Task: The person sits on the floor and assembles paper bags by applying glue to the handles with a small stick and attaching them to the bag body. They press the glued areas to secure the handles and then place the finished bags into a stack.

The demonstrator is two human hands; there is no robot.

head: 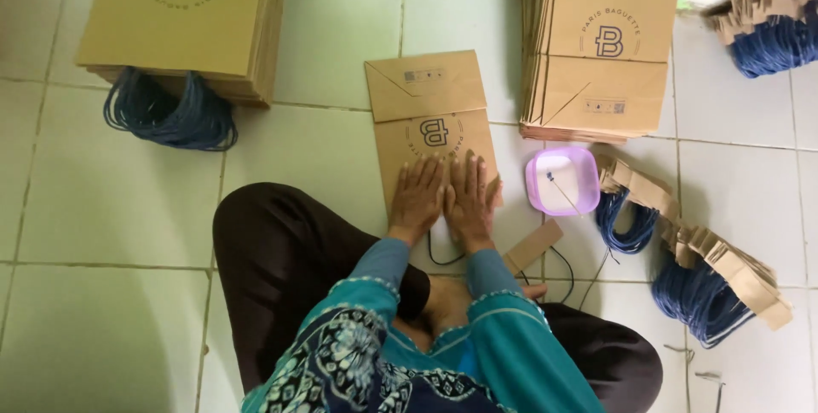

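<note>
I see a flat brown paper bag [430,119] lying on the tiled floor [111,208] directly ahead of the seated person, its folded bottom flap pointing toward the far edge of the floor. Both hands are spread flat on the near end of the bag, side by side and touching each other: the left hand [418,195] and the right hand [471,196] lie palm down with fingers extended, gripping nothing. A dark cord [443,258] curls on the tiles just behind the wrists.

Just right of the hands sits a small lilac tub [536,181] with a thin stick resting in it, and a loose brown card strip [533,246] lies near the right forearm. Further right, bundles of blue cord handles [699,298] with brown card tabs spread toward the floor's right edge. A tall stack of flat bags [605,46] stands at the far right, beside the bag being pressed. Another stack of bags [183,17] lies at the far left corner, with a coil of dark blue cords [170,115] at its near edge.
</note>
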